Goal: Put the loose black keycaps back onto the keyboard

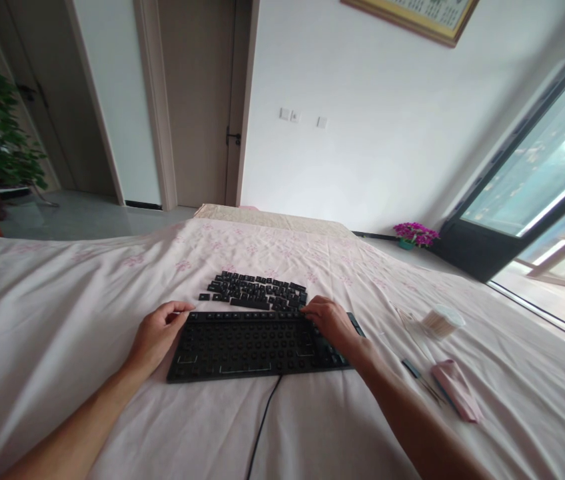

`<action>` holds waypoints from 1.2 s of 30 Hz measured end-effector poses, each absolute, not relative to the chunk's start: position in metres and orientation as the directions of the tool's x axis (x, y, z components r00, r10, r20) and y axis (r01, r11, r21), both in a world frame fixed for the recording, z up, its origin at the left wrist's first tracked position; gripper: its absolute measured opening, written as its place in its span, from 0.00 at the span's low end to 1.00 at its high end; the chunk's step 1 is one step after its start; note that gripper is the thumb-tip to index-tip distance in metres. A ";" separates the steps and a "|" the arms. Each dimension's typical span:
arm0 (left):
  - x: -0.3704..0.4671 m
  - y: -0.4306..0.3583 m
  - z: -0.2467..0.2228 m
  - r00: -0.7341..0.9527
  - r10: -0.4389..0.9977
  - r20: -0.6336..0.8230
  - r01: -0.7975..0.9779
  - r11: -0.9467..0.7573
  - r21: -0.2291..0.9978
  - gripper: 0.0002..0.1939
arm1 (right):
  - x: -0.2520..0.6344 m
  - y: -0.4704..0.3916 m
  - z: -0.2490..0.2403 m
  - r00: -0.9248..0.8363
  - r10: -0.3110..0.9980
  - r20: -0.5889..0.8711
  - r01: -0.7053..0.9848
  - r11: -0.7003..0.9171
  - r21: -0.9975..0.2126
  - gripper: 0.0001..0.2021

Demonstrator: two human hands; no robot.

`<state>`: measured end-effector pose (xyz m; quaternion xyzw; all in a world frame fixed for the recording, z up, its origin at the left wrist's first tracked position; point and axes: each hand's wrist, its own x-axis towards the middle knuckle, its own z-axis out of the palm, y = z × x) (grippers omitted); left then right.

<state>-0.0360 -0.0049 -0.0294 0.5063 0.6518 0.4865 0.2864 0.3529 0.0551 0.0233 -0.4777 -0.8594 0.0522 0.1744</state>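
A black keyboard [247,343] lies on the bedsheet with its main key area stripped to bare switches; caps still sit along its far row. My left hand [162,327] pinches the keyboard's far left corner between thumb and fingers. Over the far right part of the keyboard, my right hand [330,320] has its fingers closed together at the far row. Anything between those fingertips is too small to make out. Just beyond the keyboard, loose black keycaps [257,291] are laid out in rows, with a long spacebar cap [250,303] nearest. My right hand hides part of the number pad.
A black cable [265,420] runs from the keyboard's near edge towards me. To the right are a tub of cotton swabs [443,321], a small dark-handled tool [412,368] and a folded pink cloth [457,390]. The pale sheet [87,320] is wrinkled.
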 end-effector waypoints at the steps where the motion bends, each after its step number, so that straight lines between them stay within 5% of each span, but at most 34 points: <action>1: -0.036 -0.005 -0.029 -0.328 0.937 0.120 0.381 0.015 0.924 0.17 | 0.353 0.055 0.024 -0.478 0.845 0.239 0.816 0.528 -0.235 0.12; 17: -0.035 -0.005 -0.029 -0.327 0.937 0.123 0.378 0.010 0.926 0.18 | 0.334 0.023 0.027 -0.494 0.853 0.169 0.869 0.479 0.126 0.15; 27: -0.036 -0.004 -0.030 -0.330 0.934 0.134 0.364 -0.005 0.931 0.19 | 0.337 0.031 0.035 -0.415 0.895 0.165 0.904 0.427 -0.039 0.14; 36: -0.038 -0.003 -0.033 -0.321 0.935 0.153 0.404 -0.011 0.915 0.18 | 0.335 0.039 0.032 -0.439 0.882 0.173 0.896 0.444 0.010 0.15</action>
